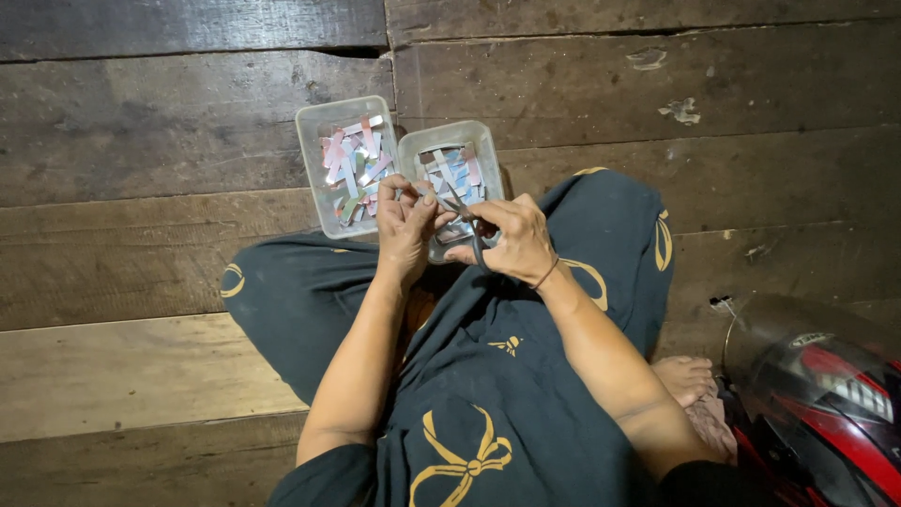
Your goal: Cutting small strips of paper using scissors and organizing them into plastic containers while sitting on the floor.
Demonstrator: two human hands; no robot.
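I sit cross-legged on a dark wooden plank floor. My left hand (405,223) pinches a small strip of paper (419,195) above my lap. My right hand (507,239) grips a pair of scissors (466,218), whose blades point toward that strip. Just beyond my hands stand two clear plastic containers side by side. The left container (314,160) holds several pink, white and blue paper strips. The right container (488,150) holds several similar cut pieces and is partly hidden by my hands.
My legs in dark trousers with gold bow prints (469,376) fill the lower middle. A red and black helmet (821,399) lies at the lower right beside my bare foot (687,376). Worn floorboards (141,141) stretch all around.
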